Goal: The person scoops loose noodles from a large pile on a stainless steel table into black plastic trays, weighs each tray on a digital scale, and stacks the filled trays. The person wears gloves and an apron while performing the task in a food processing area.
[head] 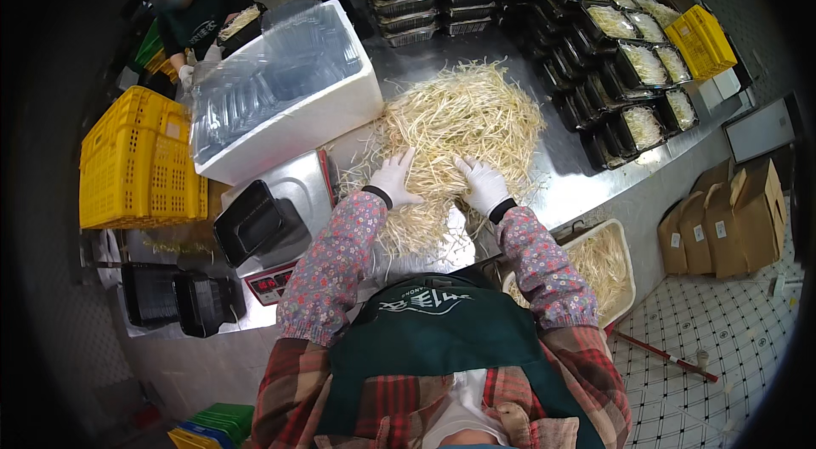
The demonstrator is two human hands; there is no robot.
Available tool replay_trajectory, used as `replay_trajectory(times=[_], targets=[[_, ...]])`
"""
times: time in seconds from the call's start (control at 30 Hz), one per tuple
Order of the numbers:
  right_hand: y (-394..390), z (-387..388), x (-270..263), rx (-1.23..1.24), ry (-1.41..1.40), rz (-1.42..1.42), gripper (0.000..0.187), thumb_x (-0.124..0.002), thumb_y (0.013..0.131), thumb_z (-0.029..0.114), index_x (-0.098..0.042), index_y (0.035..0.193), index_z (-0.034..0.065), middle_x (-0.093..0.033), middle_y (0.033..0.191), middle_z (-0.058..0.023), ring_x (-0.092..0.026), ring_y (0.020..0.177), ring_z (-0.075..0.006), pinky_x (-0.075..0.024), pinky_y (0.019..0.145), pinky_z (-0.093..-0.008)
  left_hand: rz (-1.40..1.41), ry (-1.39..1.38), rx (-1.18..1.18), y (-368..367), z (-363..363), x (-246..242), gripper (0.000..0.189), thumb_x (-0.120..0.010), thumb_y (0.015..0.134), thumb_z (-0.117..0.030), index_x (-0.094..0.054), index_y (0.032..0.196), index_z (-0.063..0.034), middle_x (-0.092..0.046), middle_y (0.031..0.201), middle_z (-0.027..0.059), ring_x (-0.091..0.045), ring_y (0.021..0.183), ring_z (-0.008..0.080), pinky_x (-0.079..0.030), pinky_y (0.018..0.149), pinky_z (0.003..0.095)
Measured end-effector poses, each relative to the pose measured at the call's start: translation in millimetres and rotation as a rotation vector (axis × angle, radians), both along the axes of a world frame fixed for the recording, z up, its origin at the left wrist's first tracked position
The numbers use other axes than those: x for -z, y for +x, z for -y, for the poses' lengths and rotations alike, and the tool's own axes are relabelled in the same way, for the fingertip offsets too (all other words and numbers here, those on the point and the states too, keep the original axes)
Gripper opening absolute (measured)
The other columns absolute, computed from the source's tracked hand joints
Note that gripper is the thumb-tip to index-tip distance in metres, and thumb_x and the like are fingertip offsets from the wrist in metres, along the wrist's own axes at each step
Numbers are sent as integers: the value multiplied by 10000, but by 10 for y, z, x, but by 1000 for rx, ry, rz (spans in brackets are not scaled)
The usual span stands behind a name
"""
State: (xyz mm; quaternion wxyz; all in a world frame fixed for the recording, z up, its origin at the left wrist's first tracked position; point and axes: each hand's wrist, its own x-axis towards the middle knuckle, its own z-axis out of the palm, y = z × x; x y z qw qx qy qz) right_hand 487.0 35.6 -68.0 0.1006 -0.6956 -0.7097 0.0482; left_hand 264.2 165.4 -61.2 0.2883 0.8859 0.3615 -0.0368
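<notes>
A large heap of bean sprouts (pixel 468 114) lies on the steel table in front of me. My left hand (pixel 394 181), in a white glove, rests on the near left side of the heap with thumb and fingers spread. On the near right side, my white-gloved right hand (pixel 484 184) touches the sprouts, its fingers apart and the tips partly among the strands. Neither hand is closed around anything. Nearer my body, a smaller clump of sprouts (pixel 414 229) trails toward the table edge. To the left, a black plastic tray (pixel 248 223) sits tilted on a digital scale (pixel 290 184).
A white foam box (pixel 299 117) holds clear plastic lids (pixel 255 92), beside a yellow crate (pixel 140 162). Stacked black trays (pixel 182 299) stand at left. Filled trays (pixel 637 67) line the far and right sides. A white tub (pixel 621 258) stands lower right. A co-worker (pixel 197 9) holds a filled tray.
</notes>
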Motion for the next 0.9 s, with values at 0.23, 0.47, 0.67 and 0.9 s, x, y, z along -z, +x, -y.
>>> replay_trajectory(times=[0.23, 0.47, 0.67, 0.9], targets=[[-68, 105, -153, 46, -89, 96, 1011, -824, 614, 250, -311, 1482, 176, -294, 1518, -193, -337, 1372, -389, -442, 952, -527, -241, 330, 251, -313, 561, -171, 1403, -882, 478, -536, -75, 1543, -107, -167, 1564, 204, -214, 1417, 416, -276, 1111, 559], [-33, -189, 133, 45, -114, 22, 771, -728, 685, 166, -428, 1394, 134, -608, 1125, -151, -600, 1027, -330, -534, 757, -413, -184, 164, -21, 66, 277, 79, 1234, -873, 556, -369, -150, 1510, -67, -428, 1354, 234, -511, 1180, 382, -515, 877, 473], [234, -186, -225, -71, -120, 47, 517, -655, 738, 155, -598, 1252, 175, -677, 960, -118, -654, 916, -299, -535, 731, -412, 90, 184, -68, -140, 370, 244, 525, -742, 658, -192, -528, 1115, -47, -613, 1017, 164, -616, 1000, 330, -519, 813, 426], [492, -395, -1205, 194, -269, -169, 509, -716, 724, 336, -655, 1216, 217, -699, 989, -163, -679, 899, -313, -544, 794, -390, 95, 291, 165, -525, 590, 70, 670, -765, 645, -169, -508, 1264, -142, -580, 1119, 73, -565, 1091, 263, -507, 837, 392]])
